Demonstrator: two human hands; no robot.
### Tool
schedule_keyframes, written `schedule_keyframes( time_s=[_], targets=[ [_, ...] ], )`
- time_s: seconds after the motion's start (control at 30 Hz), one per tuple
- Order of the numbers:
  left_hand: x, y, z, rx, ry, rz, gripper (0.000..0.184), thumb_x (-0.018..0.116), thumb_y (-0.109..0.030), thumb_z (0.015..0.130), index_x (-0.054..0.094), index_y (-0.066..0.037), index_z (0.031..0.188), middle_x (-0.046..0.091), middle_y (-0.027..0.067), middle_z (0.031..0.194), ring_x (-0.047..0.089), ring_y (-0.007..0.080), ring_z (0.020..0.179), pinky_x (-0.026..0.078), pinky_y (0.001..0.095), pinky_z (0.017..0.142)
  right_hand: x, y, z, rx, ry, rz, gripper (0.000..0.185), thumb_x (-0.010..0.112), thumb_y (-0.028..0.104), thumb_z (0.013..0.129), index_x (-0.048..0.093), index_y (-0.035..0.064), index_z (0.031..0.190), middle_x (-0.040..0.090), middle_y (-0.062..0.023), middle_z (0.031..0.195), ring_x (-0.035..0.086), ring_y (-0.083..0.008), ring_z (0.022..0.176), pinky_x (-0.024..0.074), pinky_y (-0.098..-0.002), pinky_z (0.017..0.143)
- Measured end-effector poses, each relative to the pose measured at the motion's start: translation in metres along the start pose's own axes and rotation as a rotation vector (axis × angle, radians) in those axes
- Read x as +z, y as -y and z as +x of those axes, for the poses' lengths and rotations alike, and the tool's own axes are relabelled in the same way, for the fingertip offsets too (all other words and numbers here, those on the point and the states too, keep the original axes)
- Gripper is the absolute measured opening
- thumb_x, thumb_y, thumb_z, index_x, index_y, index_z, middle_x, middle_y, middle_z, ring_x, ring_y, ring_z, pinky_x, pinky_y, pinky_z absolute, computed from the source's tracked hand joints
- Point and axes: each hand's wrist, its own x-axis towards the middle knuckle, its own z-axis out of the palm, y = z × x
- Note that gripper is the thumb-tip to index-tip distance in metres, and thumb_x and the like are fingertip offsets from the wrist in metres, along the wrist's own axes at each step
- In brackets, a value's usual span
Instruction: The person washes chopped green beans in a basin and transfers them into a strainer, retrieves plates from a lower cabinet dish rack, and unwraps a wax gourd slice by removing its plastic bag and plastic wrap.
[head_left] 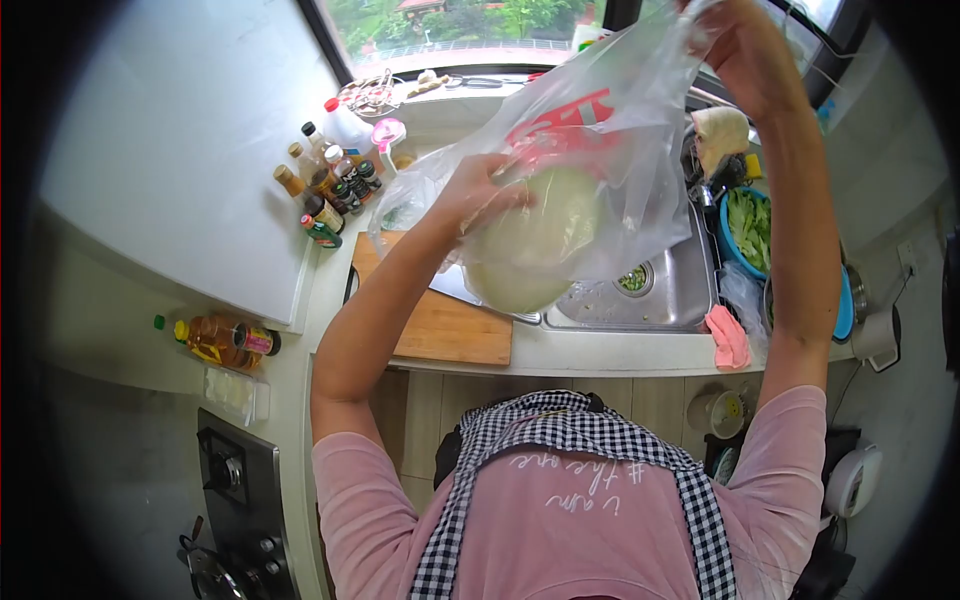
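Note:
A translucent white plastic bag (655, 150) with red print hangs stretched over the counter and the sink. In its lower part is a large, round, pale green vegetable (535, 240); its exact kind is blurred by the plastic. My left hand (485, 195) grips the vegetable at its upper left, fingers spread over it and partly veiled by the bag. Raised high near the window, my right hand (740, 50) is closed on the bag's gathered top. Below the bag lies a wooden cutting board (460, 335), with a metal blade (452, 284) partly hidden on it.
A steel sink (690, 270) lies under the bag's right side. Bottles (320, 185) stand in the left corner. Right of the sink are a blue basin of leafy greens (748, 225) and a pink cloth (727, 338). A stove (240, 490) is at lower left.

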Motion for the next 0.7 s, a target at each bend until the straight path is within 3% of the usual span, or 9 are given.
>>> schedule_keyframes(
  time_s=[0.1,0.13,0.23,0.3,0.33,0.5,0.57,0.63,0.7],
  targets=[
    [0.019,0.015,0.009,-0.044,0.117,-0.123,0.039,0.069,-0.017,0.069,0.067,0.002,0.102,0.066,0.0078,0.085,0.062,0.0135,0.075,0.05,0.0267,0.069,-0.059,-0.04,-0.003,0.096,0.407,-0.28,0.053,0.053,0.021,0.091,0.037,-0.0027,0.135,0.042,-0.0176,0.137,0.046,-0.0299,0.122,0.0461,-0.0468,0.096],
    [0.025,0.014,0.009,-0.047,0.134,-0.135,0.039,0.069,-0.017,0.069,0.067,0.002,0.103,0.066,0.0075,0.085,0.062,0.0136,0.075,0.05,0.0267,0.07,-0.075,-0.055,-0.014,0.15,0.449,-0.311,0.085,0.071,0.036,0.077,0.028,0.0061,0.144,0.037,-0.0131,0.143,0.049,-0.0281,0.119,0.0484,-0.0428,0.091],
    [0.036,0.008,0.01,-0.042,0.174,-0.166,0.039,0.068,-0.016,0.069,0.067,0.001,0.105,0.067,0.0069,0.087,0.063,0.0137,0.076,0.051,0.0268,0.071,-0.087,-0.082,-0.082,-0.054,0.125,-0.804,0.116,0.081,0.052,0.061,0.017,0.0076,0.148,0.027,-0.0131,0.15,0.04,-0.0301,0.129,0.042,-0.0447,0.096],
    [0.037,0.007,0.011,-0.032,0.203,-0.178,0.041,0.068,-0.016,0.069,0.067,0.0,0.107,0.067,0.0066,0.089,0.063,0.0134,0.076,0.051,0.027,0.071,-0.08,-0.11,-0.12,-0.543,0.121,-1.068,0.139,0.084,0.061,0.043,0.009,0.0097,0.149,0.017,-0.0139,0.153,0.026,-0.0314,0.137,0.0333,-0.047,0.103],
    [0.039,0.006,0.012,-0.04,0.192,-0.216,0.042,0.068,-0.015,0.069,0.066,0.0,0.108,0.067,0.0067,0.09,0.063,0.0132,0.077,0.051,0.0271,0.071,-0.066,-0.126,-0.143,-0.382,0.198,-0.838,0.131,0.082,0.059,0.046,0.015,0.0138,0.149,0.014,-0.022,0.152,0.007,-0.0366,0.142,0.0177,-0.0453,0.113],
    [0.038,-0.001,0.011,-0.014,0.105,-0.289,0.049,0.068,-0.013,0.07,0.061,0.005,0.114,0.066,0.009,0.093,0.062,0.0146,0.084,0.051,0.0274,0.074,-0.037,-0.178,-0.204,-0.282,-0.011,-0.943,0.091,0.081,0.025,0.064,0.037,0.0117,0.142,0.031,-0.0204,0.145,0.041,-0.0381,0.126,0.04,-0.0425,0.101],
    [0.035,0.005,0.015,-0.063,0.007,-0.376,0.05,0.067,-0.012,0.071,0.059,0.008,0.116,0.065,0.0112,0.095,0.062,0.0161,0.085,0.051,0.0274,0.076,-0.046,-0.204,-0.225,-0.361,-0.008,-1.059,0.055,0.073,0.009,0.072,0.056,0.009,0.125,0.054,-0.0181,0.124,0.059,-0.0328,0.102,0.0503,-0.0382,0.083],
    [0.031,0.004,0.015,-0.063,-0.043,-0.484,0.05,0.066,-0.011,0.074,0.056,0.01,0.118,0.064,0.0132,0.098,0.063,0.0173,0.085,0.051,0.0274,0.076,-0.049,-0.213,-0.24,-0.402,0.017,-1.034,0.028,0.068,0.005,0.074,0.065,0.0061,0.102,0.066,-0.0117,0.096,0.064,-0.0284,0.083,0.0517,-0.0368,0.071],
    [0.022,0.0,0.009,-0.017,-0.047,-0.61,0.05,0.064,-0.009,0.076,0.053,0.012,0.12,0.063,0.0149,0.1,0.063,0.0183,0.084,0.052,0.0275,0.076,-0.056,-0.221,-0.256,-0.409,0.226,-0.998,0.019,0.067,0.006,0.074,0.064,0.0055,0.093,0.066,-0.0088,0.088,0.062,-0.027,0.075,0.0506,-0.0371,0.066]
  ],
)
